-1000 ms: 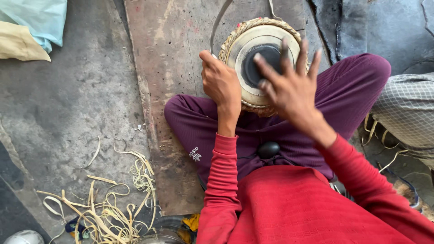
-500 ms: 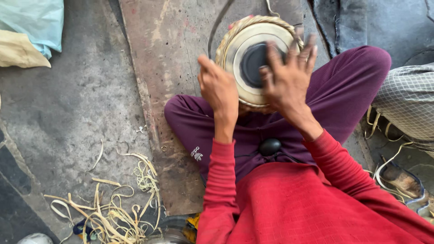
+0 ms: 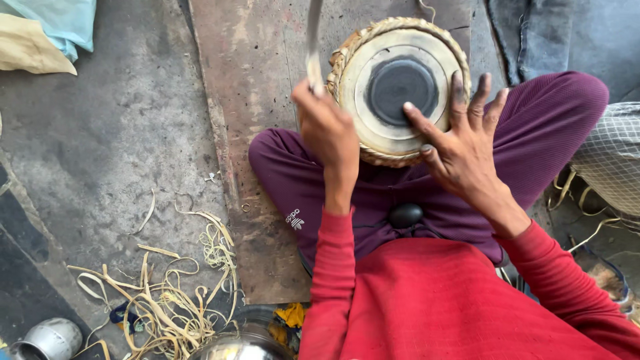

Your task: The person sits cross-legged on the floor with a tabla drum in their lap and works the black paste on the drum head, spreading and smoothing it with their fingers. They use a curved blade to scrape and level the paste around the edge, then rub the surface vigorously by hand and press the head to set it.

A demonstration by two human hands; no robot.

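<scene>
A small drum (image 3: 393, 87) rests between my crossed legs in purple trousers, its pale skin head facing up with a black round patch in the middle and a braided hide rim. My left hand (image 3: 328, 130) is closed around a long pale hide strap (image 3: 313, 40) that runs up from the drum's left rim. My right hand (image 3: 460, 143) lies flat with spread fingers on the right side of the drum head.
A brown board (image 3: 260, 100) lies on the grey concrete floor under the drum. Loose pale hide strips (image 3: 167, 293) are heaped at lower left, beside a metal pot (image 3: 47, 340). A black round stone (image 3: 405, 215) sits in my lap. Folded cloth (image 3: 47, 33) lies top left.
My left hand has closed on the strap and pulled it upward. My right hand slid to the right edge of the drum head, uncovering the black patch.
</scene>
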